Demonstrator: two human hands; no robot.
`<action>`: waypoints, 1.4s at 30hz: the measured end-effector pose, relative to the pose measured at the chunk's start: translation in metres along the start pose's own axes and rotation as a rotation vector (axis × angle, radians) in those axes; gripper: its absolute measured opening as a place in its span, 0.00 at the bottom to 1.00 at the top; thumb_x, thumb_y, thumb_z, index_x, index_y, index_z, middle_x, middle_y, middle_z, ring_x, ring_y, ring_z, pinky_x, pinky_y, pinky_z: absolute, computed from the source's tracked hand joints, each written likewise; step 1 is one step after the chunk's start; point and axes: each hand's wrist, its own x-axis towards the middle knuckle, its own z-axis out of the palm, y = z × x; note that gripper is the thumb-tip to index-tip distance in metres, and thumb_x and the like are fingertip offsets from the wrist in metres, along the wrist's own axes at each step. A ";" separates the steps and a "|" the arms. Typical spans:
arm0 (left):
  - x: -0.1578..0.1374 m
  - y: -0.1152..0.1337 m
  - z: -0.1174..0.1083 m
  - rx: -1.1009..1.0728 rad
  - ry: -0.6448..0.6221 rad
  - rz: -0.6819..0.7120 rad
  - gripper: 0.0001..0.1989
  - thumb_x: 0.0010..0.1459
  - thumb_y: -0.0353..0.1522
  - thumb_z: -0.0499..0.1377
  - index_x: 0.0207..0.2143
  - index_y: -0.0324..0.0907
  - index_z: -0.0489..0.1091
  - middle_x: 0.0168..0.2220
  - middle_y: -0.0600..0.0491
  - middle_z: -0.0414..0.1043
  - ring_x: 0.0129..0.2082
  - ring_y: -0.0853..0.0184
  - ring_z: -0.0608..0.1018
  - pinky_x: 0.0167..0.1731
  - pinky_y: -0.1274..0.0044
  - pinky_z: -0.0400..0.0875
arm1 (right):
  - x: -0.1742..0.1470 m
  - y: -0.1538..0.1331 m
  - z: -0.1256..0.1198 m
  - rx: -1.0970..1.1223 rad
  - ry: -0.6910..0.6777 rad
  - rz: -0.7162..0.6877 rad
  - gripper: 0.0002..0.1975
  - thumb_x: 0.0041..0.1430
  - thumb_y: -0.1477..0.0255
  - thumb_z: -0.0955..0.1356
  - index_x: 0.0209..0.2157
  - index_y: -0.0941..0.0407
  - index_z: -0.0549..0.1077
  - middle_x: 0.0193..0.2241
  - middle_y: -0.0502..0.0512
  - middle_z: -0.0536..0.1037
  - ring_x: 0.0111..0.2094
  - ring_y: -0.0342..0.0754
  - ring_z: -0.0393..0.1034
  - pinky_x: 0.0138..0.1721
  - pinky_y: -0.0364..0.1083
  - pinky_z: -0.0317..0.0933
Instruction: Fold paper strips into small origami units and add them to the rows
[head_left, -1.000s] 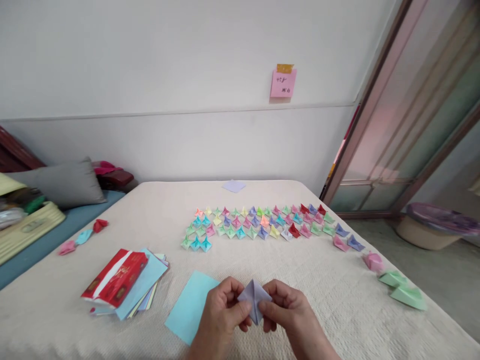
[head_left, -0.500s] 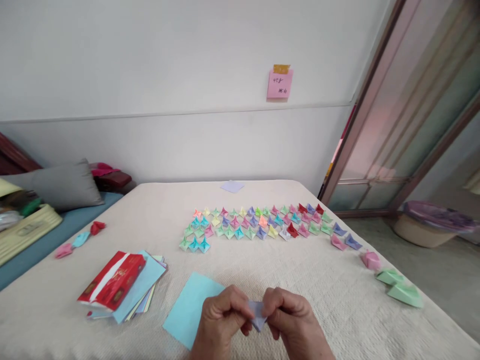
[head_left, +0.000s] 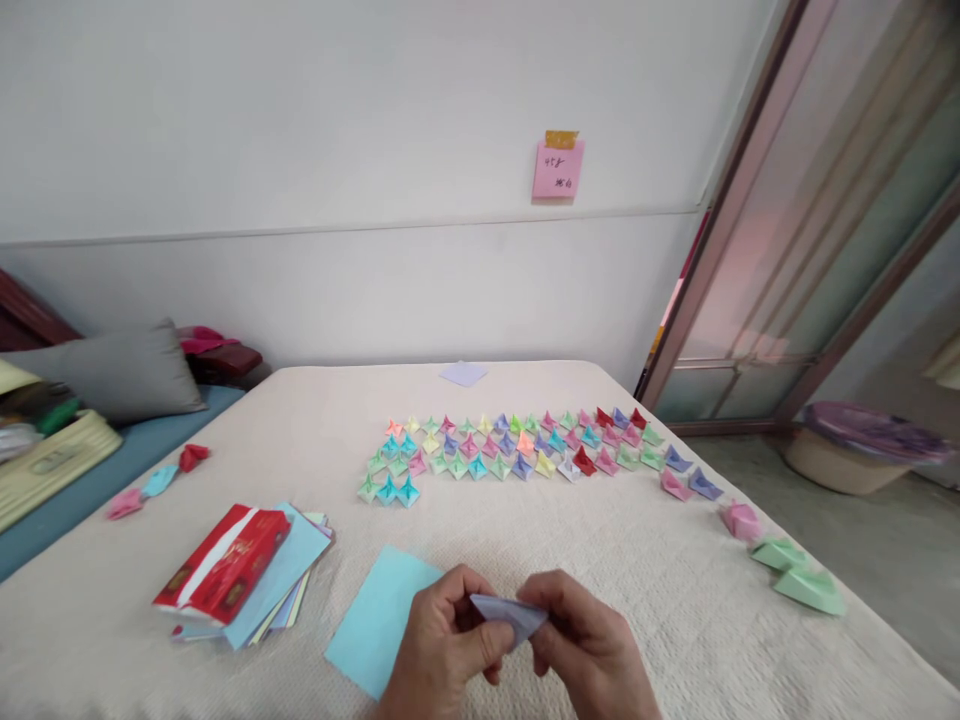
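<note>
"How many pieces in hand?"
"Just one: a folded lavender paper (head_left: 504,610), between the two hands, above the cream cloth (head_left: 322,420). The left hand (head_left: 450,630) makes a narrow pinch, its thumb flat on the near face. The right hand (head_left: 592,635) pinches narrowly too, at the other end."
"Which way does it lie?"
"Its long axis runs side to side, dipping slightly rightward, with a sharp corner pointing left."
"And around it?"
"One blue sheet (head_left: 375,620), partly behind the left hand. Farther left, one red packet (head_left: 225,565) on one stack of coloured sheets (head_left: 304,545). Beyond, small paper boats (head_left: 478,467) stand in four rows, the nearest just three: one green, two blue."
"The edges?"
"Three crumpled-looking folded pieces (head_left: 160,481) leftward; two larger green boats (head_left: 810,590) and one pink piece (head_left: 741,521) rightward; one lavender sheet (head_left: 463,374) at the far end."
</note>
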 end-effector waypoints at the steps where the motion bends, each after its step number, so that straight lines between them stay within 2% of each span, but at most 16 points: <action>1: 0.000 0.001 -0.001 0.009 0.010 0.014 0.13 0.44 0.36 0.67 0.25 0.38 0.67 0.17 0.58 0.66 0.16 0.74 0.66 0.17 0.82 0.61 | 0.000 0.000 0.000 0.035 -0.007 0.042 0.06 0.45 0.78 0.69 0.28 0.54 0.74 0.18 0.46 0.71 0.18 0.43 0.64 0.20 0.41 0.58; 3: 0.000 0.003 -0.002 0.028 0.024 0.042 0.13 0.44 0.36 0.67 0.24 0.38 0.67 0.16 0.58 0.66 0.15 0.74 0.67 0.17 0.82 0.61 | 0.001 -0.001 -0.001 0.080 -0.052 0.093 0.05 0.46 0.77 0.70 0.29 0.55 0.73 0.19 0.47 0.73 0.19 0.44 0.67 0.22 0.42 0.60; 5: -0.001 0.004 -0.003 0.039 0.024 0.059 0.12 0.45 0.35 0.67 0.23 0.38 0.67 0.15 0.58 0.67 0.15 0.73 0.68 0.17 0.82 0.60 | 0.002 -0.003 -0.003 0.075 -0.106 0.093 0.01 0.50 0.74 0.70 0.26 0.57 0.74 0.17 0.50 0.75 0.20 0.44 0.69 0.24 0.42 0.60; 8: -0.001 0.005 -0.005 0.035 0.031 0.083 0.12 0.45 0.35 0.67 0.23 0.39 0.67 0.16 0.58 0.66 0.16 0.74 0.67 0.17 0.83 0.60 | 0.003 -0.004 -0.006 0.073 -0.153 0.079 0.07 0.54 0.69 0.70 0.27 0.58 0.76 0.17 0.53 0.78 0.22 0.45 0.69 0.26 0.43 0.60; 13: -0.003 0.008 -0.005 0.061 0.077 0.128 0.12 0.46 0.35 0.67 0.22 0.39 0.66 0.15 0.59 0.65 0.16 0.74 0.66 0.18 0.82 0.61 | 0.002 -0.004 -0.009 0.201 -0.187 0.099 0.11 0.56 0.65 0.68 0.33 0.59 0.77 0.20 0.57 0.80 0.24 0.47 0.70 0.29 0.45 0.61; 16: -0.005 0.010 -0.002 0.099 0.085 0.131 0.13 0.48 0.36 0.66 0.22 0.39 0.67 0.15 0.58 0.66 0.16 0.73 0.67 0.18 0.82 0.61 | 0.002 -0.005 -0.007 0.214 -0.167 0.110 0.12 0.51 0.65 0.73 0.35 0.58 0.76 0.21 0.54 0.79 0.25 0.47 0.70 0.29 0.44 0.60; 18: -0.006 0.011 0.000 0.122 0.083 0.118 0.14 0.48 0.37 0.66 0.22 0.38 0.67 0.16 0.58 0.66 0.16 0.73 0.67 0.18 0.82 0.60 | 0.002 -0.006 -0.006 0.155 -0.145 0.114 0.11 0.48 0.65 0.74 0.31 0.58 0.77 0.19 0.51 0.76 0.24 0.44 0.68 0.28 0.42 0.59; 21: -0.007 0.010 0.002 0.141 0.079 0.104 0.15 0.48 0.38 0.66 0.22 0.39 0.66 0.16 0.58 0.66 0.16 0.73 0.67 0.18 0.82 0.59 | 0.002 -0.008 -0.005 0.061 -0.127 0.105 0.12 0.50 0.63 0.73 0.25 0.58 0.76 0.16 0.49 0.73 0.21 0.42 0.66 0.25 0.41 0.58; 33: -0.006 0.006 0.001 0.153 0.016 0.075 0.14 0.48 0.38 0.65 0.24 0.39 0.65 0.16 0.58 0.65 0.17 0.72 0.67 0.18 0.81 0.60 | -0.001 -0.005 -0.007 -0.009 -0.103 0.061 0.14 0.51 0.62 0.72 0.20 0.58 0.74 0.13 0.49 0.73 0.18 0.41 0.66 0.22 0.40 0.57; 42: -0.009 0.006 0.001 0.333 0.116 0.127 0.15 0.52 0.41 0.62 0.23 0.39 0.67 0.15 0.58 0.62 0.16 0.73 0.65 0.18 0.82 0.57 | -0.001 -0.008 -0.001 -0.036 -0.064 0.065 0.14 0.50 0.63 0.72 0.19 0.58 0.73 0.14 0.48 0.72 0.18 0.41 0.66 0.22 0.39 0.57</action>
